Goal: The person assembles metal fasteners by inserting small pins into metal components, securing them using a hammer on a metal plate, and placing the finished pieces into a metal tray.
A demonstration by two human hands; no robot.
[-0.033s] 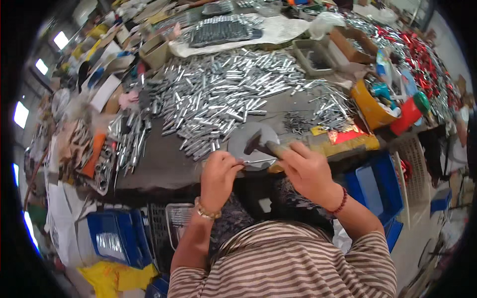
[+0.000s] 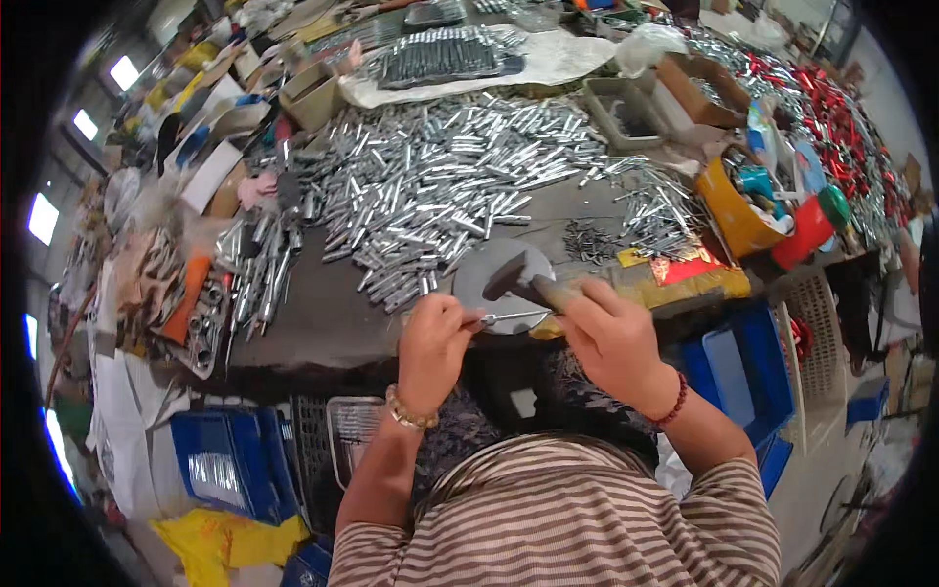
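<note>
Workbench (image 2: 323, 323) clutter runs from a broad heap of silver tubes (image 2: 440, 186) down to the round grey block (image 2: 494, 284) at its near edge. Her right hand (image 2: 616, 338) grips a hammer (image 2: 523, 279), head poised over the block. Beside it, the left hand (image 2: 435, 338) pinches a thin metal pin (image 2: 514, 317), whose long axis points right, across the block toward the hammer.

You sit at a dark, cluttered worktop (image 2: 323, 323) that stretches away from you. Beyond its far edge, cardboard boxes (image 2: 699, 88) and a pale sheet (image 2: 548, 59) crowd the surface. Left of the worktop, bright windows (image 2: 44, 217) let daylight in along the wall. Below the worktop's near edge stand blue plastic crates (image 2: 220, 465), and right of it a white slatted basket (image 2: 817, 313) rests above pale floor (image 2: 822, 489).
</note>
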